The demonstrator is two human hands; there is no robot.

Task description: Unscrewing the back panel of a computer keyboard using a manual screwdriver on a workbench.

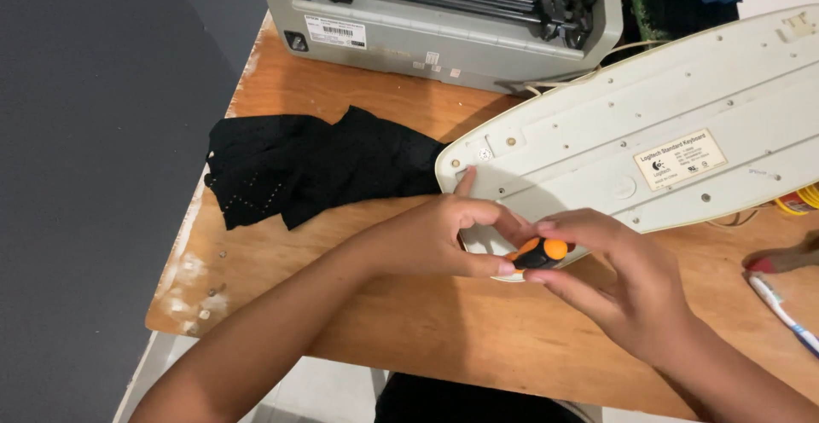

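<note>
Your right hand holds a small black and orange screwdriver tight in its fingers; your left hand curls around the tip end and one finger rests on the upside-down white keyboard; the keyboard lies just past both hands; a black cloth sits beyond your left arm; a toothbrush lies right of your right hand.

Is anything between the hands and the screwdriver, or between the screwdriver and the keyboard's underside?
Nothing visible. Both the left hand and right hand already pinch the orange-and-black screwdriver, which stands against the overturned keyboard near its front edge. The tip is hidden.
</note>
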